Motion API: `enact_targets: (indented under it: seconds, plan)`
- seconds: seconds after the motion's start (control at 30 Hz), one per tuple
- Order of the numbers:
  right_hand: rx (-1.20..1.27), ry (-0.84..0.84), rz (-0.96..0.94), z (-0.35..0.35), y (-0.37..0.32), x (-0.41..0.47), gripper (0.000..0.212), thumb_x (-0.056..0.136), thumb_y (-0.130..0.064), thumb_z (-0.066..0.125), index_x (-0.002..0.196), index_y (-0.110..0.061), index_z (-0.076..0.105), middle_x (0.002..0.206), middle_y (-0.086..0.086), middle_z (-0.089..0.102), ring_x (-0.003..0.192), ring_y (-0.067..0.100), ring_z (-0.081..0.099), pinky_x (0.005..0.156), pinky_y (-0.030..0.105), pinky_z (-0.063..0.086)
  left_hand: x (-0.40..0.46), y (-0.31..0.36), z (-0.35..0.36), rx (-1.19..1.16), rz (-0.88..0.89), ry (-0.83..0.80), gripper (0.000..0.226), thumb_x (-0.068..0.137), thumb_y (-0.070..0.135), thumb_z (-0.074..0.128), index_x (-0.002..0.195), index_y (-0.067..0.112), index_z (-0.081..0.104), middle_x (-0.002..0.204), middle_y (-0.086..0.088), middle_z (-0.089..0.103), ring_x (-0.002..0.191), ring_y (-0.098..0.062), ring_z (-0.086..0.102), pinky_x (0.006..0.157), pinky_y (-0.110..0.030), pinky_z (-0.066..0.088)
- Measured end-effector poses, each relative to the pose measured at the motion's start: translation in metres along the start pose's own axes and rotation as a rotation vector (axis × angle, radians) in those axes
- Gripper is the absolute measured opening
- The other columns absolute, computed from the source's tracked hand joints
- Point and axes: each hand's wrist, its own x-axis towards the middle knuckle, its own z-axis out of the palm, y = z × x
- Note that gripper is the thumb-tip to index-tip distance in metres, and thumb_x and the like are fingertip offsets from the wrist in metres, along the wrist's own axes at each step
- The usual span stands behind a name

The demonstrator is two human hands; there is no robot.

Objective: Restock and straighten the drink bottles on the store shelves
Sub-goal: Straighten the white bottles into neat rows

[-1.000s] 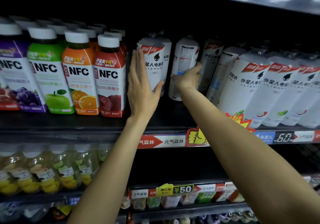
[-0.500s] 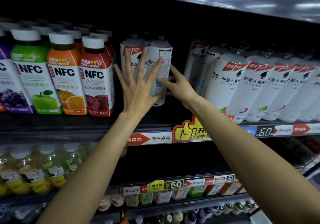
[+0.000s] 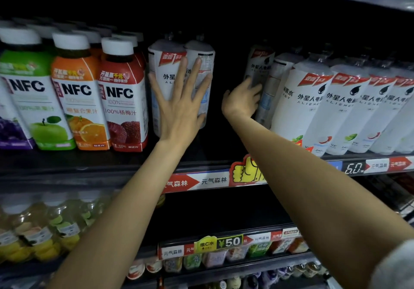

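Note:
Two white electrolyte-water bottles stand side by side on the upper shelf [image 3: 94,165], the left one [image 3: 164,64] and the right one [image 3: 202,60]. My left hand [image 3: 179,107] presses flat against both with fingers spread and straight. To the right, across a dark gap, my right hand [image 3: 243,99] reaches to a white bottle [image 3: 259,64] set further back and its fingers curl against its lower left side. A row of the same white bottles [image 3: 318,105] fills the shelf's right part.
NFC juice bottles in red [image 3: 122,100], orange [image 3: 78,98] and green [image 3: 31,96] stand to the left of my left hand. Price labels [image 3: 215,180] run along the shelf edge. Lower shelves hold lemon drinks [image 3: 44,232] and small bottles.
My right hand has let go of the right bottle of the pair and moved right to the bottle further back. My left hand stays pressed on the two bottles.

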Motion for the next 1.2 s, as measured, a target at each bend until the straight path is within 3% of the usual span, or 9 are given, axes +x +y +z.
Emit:
enact_targets:
  seconds: [0.1, 0.27, 0.33, 0.43, 0.53, 0.77, 0.97, 1.1, 1.2]
  plan:
    - [0.022, 0.011, 0.082, 0.011, -0.004, 0.009, 0.070, 0.097, -0.019, 0.048, 0.151, -0.019, 0.004, 0.155, 0.021, 0.007, 0.134, 0.040, 0.027, 0.108, 0.047, 0.028, -0.001, 0.001, 0.002, 0.020, -0.001, 0.017, 0.096, 0.079, 0.056, 0.062, 0.152, 0.026, 0.008, 0.161, -0.006, 0.002, 0.145, -0.028, -0.003, 0.104, -0.071, 0.006]
    - [0.124, 0.157, 0.107, 0.015, 0.002, 0.035, 0.067, 0.100, -0.015, 0.044, 0.152, -0.015, 0.003, 0.145, 0.019, 0.036, 0.125, 0.033, 0.045, 0.098, 0.041, 0.039, -0.002, 0.002, 0.003, 0.010, -0.001, 0.037, 0.095, 0.080, 0.055, 0.061, 0.153, 0.026, 0.008, 0.161, -0.006, 0.004, 0.147, -0.027, 0.001, 0.105, -0.070, 0.007]
    - [0.181, 0.175, 0.156, 0.013, 0.003, 0.047, 0.065, 0.100, -0.022, 0.046, 0.150, -0.008, 0.007, 0.147, 0.018, 0.034, 0.131, 0.032, 0.040, 0.103, 0.038, 0.035, -0.002, 0.003, 0.004, 0.006, 0.001, 0.041, 0.095, 0.081, 0.053, 0.062, 0.153, 0.027, 0.007, 0.161, -0.007, 0.004, 0.148, -0.027, 0.005, 0.105, -0.071, 0.007]
    - [0.209, 0.162, 0.228, 0.016, -0.002, 0.061, 0.076, 0.099, -0.035, 0.047, 0.151, -0.004, 0.003, 0.157, 0.016, 0.015, 0.144, 0.028, 0.018, 0.116, 0.035, 0.014, -0.002, 0.003, 0.007, -0.024, -0.015, 0.064, 0.096, 0.079, 0.045, 0.069, 0.153, 0.026, 0.010, 0.161, -0.007, 0.006, 0.147, -0.027, 0.006, 0.105, -0.071, 0.006]
    - [0.245, 0.198, 0.274, 0.024, -0.007, 0.064, 0.086, 0.092, -0.041, 0.057, 0.152, -0.008, 0.005, 0.156, 0.015, 0.019, 0.142, 0.030, 0.023, 0.114, 0.044, 0.022, -0.001, 0.004, 0.008, -0.027, -0.017, 0.070, 0.097, 0.079, 0.042, 0.071, 0.152, 0.025, 0.009, 0.161, -0.007, 0.007, 0.146, -0.027, 0.002, 0.104, -0.071, 0.004]
    - [0.362, 0.106, 0.101, 0.014, -0.008, 0.036, 0.093, 0.084, -0.027, 0.070, 0.150, -0.018, 0.006, 0.147, 0.014, 0.030, 0.130, 0.037, 0.036, 0.099, 0.046, 0.037, -0.001, 0.002, 0.006, -0.044, -0.021, 0.053, 0.098, 0.078, 0.049, 0.068, 0.153, 0.025, 0.009, 0.161, -0.007, 0.009, 0.145, -0.025, 0.000, 0.104, -0.070, 0.004]
    - [0.541, 0.023, -0.049, 0.001, -0.008, 0.019, 0.106, 0.073, -0.023, 0.080, 0.150, -0.021, 0.006, 0.144, 0.015, 0.035, 0.129, 0.032, 0.041, 0.103, 0.043, 0.039, 0.000, 0.001, 0.004, -0.027, -0.007, 0.041, 0.096, 0.078, 0.052, 0.065, 0.153, 0.025, 0.012, 0.161, -0.007, 0.009, 0.144, -0.025, -0.001, 0.105, -0.070, 0.008]
    - [0.538, -0.060, -0.058, -0.012, -0.010, 0.014, 0.102, 0.077, -0.016, 0.076, 0.149, -0.021, 0.004, 0.135, 0.012, 0.045, 0.119, 0.030, 0.052, 0.092, 0.036, 0.045, 0.001, 0.000, 0.002, -0.267, -0.041, 0.152, 0.088, 0.076, 0.037, 0.072, 0.150, 0.023, 0.027, 0.156, -0.011, 0.009, 0.141, -0.034, 0.006, 0.106, -0.071, 0.011]
    - [0.487, -0.073, -0.085, -0.024, -0.004, 0.005, 0.100, 0.079, -0.014, 0.075, 0.148, -0.017, 0.004, 0.135, 0.014, 0.043, 0.118, 0.032, 0.051, 0.090, 0.035, 0.043, 0.001, -0.003, 0.000, -0.487, -0.248, 0.235, 0.084, 0.079, 0.036, 0.067, 0.147, 0.018, 0.021, 0.152, -0.023, 0.005, 0.140, -0.048, 0.008, 0.114, -0.062, 0.015]
